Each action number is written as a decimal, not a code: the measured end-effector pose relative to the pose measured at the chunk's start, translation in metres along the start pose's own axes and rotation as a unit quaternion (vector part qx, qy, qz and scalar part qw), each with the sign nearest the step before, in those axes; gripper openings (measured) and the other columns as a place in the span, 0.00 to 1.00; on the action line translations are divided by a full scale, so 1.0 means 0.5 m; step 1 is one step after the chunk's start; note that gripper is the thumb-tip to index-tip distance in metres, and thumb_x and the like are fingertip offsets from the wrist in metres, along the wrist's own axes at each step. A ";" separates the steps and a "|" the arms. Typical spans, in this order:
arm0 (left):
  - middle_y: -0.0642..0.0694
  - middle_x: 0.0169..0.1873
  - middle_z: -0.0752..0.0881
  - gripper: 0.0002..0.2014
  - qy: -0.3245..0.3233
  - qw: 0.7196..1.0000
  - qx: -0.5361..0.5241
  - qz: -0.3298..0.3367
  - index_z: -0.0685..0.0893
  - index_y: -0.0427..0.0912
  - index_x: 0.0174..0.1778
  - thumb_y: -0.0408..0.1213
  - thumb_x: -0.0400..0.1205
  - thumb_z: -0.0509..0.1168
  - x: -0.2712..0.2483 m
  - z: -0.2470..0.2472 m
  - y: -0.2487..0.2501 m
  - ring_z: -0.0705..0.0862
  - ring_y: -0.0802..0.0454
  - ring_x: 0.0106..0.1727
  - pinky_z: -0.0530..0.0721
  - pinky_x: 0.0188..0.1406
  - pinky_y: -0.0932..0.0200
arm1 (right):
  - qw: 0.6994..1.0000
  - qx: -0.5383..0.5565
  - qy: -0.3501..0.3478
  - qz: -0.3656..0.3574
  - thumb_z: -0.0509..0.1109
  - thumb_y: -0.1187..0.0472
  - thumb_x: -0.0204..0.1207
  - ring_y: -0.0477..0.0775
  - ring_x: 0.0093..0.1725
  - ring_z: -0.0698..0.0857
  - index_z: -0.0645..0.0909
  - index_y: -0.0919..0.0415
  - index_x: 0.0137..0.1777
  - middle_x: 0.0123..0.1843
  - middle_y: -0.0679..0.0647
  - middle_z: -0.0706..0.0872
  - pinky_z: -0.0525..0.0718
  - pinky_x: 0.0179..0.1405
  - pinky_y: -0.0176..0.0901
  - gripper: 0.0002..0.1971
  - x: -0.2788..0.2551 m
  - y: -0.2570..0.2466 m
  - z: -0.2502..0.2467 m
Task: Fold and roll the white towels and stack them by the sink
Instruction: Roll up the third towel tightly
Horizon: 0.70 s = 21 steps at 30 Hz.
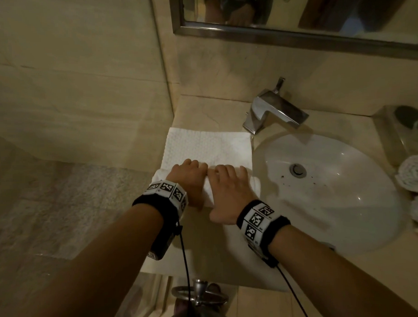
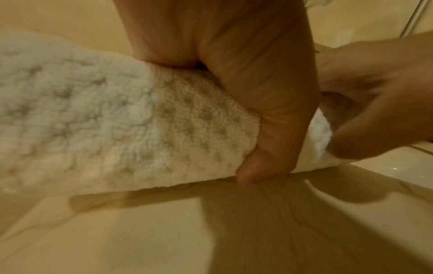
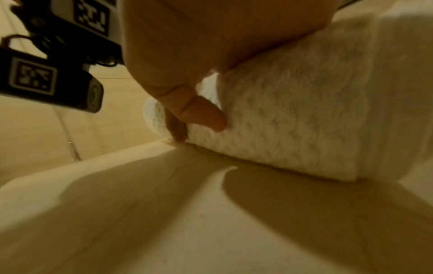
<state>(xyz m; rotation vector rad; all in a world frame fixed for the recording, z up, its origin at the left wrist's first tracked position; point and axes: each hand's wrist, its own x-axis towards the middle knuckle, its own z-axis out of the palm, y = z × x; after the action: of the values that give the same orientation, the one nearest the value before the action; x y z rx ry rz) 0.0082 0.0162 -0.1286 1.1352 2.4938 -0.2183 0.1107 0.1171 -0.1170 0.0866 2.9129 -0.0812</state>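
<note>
Centre-left of the head view, the white towel (image 1: 203,146) lies on the counter (image 1: 218,243), near end rolled up, the roll's long axis running left-right. Left hand (image 1: 187,173) and right hand (image 1: 230,186) sit side by side, fingers curled over the roll, thumbs tucked against its near side. Right of them is the sink (image 1: 335,201) under the faucet (image 1: 272,111), then two rolled towels (image 1: 414,175) at the far right edge.

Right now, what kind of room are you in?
Most likely a bathroom: there is a white sink with a shiny tap, a mirror on the wall, and rolled towels beside the sink.
</note>
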 end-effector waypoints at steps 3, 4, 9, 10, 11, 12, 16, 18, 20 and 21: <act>0.47 0.62 0.73 0.41 0.026 1.000 0.012 0.005 0.67 0.46 0.67 0.57 0.61 0.75 -0.012 0.008 0.003 0.72 0.47 0.61 0.78 0.59 0.49 | 0.999 -0.030 -0.012 -0.026 0.73 0.46 0.56 0.59 0.63 0.70 0.61 0.58 0.73 0.66 0.55 0.68 0.68 0.65 0.59 0.45 -0.008 0.001 0.003; 0.46 0.60 0.72 0.39 0.048 0.999 0.020 0.006 0.68 0.46 0.65 0.59 0.62 0.73 -0.020 0.012 0.006 0.71 0.47 0.59 0.78 0.57 0.50 | 0.999 -0.039 -0.019 -0.023 0.74 0.47 0.59 0.59 0.63 0.72 0.60 0.59 0.75 0.67 0.56 0.69 0.69 0.64 0.57 0.45 -0.009 -0.002 0.005; 0.44 0.55 0.70 0.33 0.144 0.988 0.055 -0.005 0.70 0.44 0.56 0.66 0.65 0.61 -0.059 0.023 0.018 0.68 0.46 0.53 0.71 0.53 0.53 | 0.999 -0.025 -0.028 0.012 0.76 0.51 0.60 0.59 0.62 0.74 0.65 0.56 0.69 0.64 0.56 0.74 0.70 0.64 0.56 0.37 0.012 -0.017 0.000; 0.43 0.54 0.70 0.32 0.148 0.987 0.063 0.001 0.69 0.43 0.55 0.65 0.66 0.61 -0.057 0.021 0.015 0.68 0.46 0.53 0.70 0.53 0.53 | 0.999 -0.018 -0.029 0.015 0.76 0.50 0.60 0.59 0.62 0.75 0.66 0.56 0.68 0.64 0.56 0.75 0.70 0.64 0.56 0.36 0.016 -0.016 0.000; 0.43 0.54 0.70 0.32 0.149 0.986 0.069 0.013 0.69 0.43 0.55 0.64 0.66 0.62 -0.053 0.016 0.009 0.67 0.46 0.53 0.69 0.53 0.53 | 0.999 -0.013 -0.030 0.018 0.76 0.49 0.60 0.59 0.61 0.75 0.67 0.56 0.67 0.63 0.56 0.75 0.70 0.63 0.56 0.36 0.020 -0.016 -0.002; 0.43 0.54 0.70 0.32 0.147 0.986 0.072 0.029 0.69 0.43 0.55 0.64 0.65 0.63 -0.046 0.011 0.005 0.67 0.46 0.53 0.69 0.52 0.53 | 0.999 -0.010 -0.037 0.023 0.76 0.49 0.60 0.59 0.61 0.75 0.67 0.56 0.67 0.63 0.56 0.75 0.71 0.63 0.56 0.36 0.025 -0.013 -0.003; 0.44 0.55 0.73 0.36 0.119 0.988 0.078 0.063 0.70 0.44 0.61 0.65 0.64 0.67 -0.028 0.001 0.010 0.71 0.46 0.54 0.70 0.51 0.54 | 0.996 0.029 -0.061 0.052 0.75 0.45 0.60 0.57 0.57 0.80 0.72 0.55 0.64 0.57 0.54 0.80 0.74 0.60 0.55 0.33 0.054 0.002 -0.017; 0.45 0.56 0.76 0.37 0.114 0.991 0.061 0.037 0.70 0.43 0.63 0.65 0.65 0.67 -0.028 0.011 0.015 0.74 0.46 0.54 0.71 0.53 0.54 | 0.993 0.062 -0.081 0.057 0.76 0.46 0.54 0.56 0.53 0.82 0.72 0.53 0.60 0.52 0.51 0.81 0.76 0.55 0.52 0.33 0.067 0.008 -0.028; 0.45 0.55 0.78 0.38 0.117 0.992 0.050 0.021 0.71 0.43 0.63 0.66 0.65 0.68 -0.023 0.013 0.014 0.76 0.47 0.54 0.73 0.54 0.53 | 0.992 0.066 -0.091 0.054 0.77 0.47 0.52 0.57 0.53 0.82 0.71 0.53 0.59 0.52 0.51 0.81 0.76 0.54 0.52 0.33 0.074 0.010 -0.033; 0.46 0.56 0.78 0.39 0.114 0.992 0.048 0.020 0.71 0.43 0.63 0.66 0.64 0.69 -0.017 0.010 0.013 0.76 0.47 0.54 0.74 0.55 0.53 | 0.993 0.059 -0.084 0.051 0.77 0.47 0.54 0.57 0.55 0.81 0.71 0.54 0.61 0.55 0.52 0.80 0.76 0.56 0.52 0.34 0.072 0.009 -0.033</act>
<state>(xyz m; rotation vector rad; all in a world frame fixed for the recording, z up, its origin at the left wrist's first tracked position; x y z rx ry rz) 0.0196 0.0132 -0.1296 1.3151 2.6794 -0.2108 0.0725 0.1246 -0.1094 0.2353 2.7283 -0.2333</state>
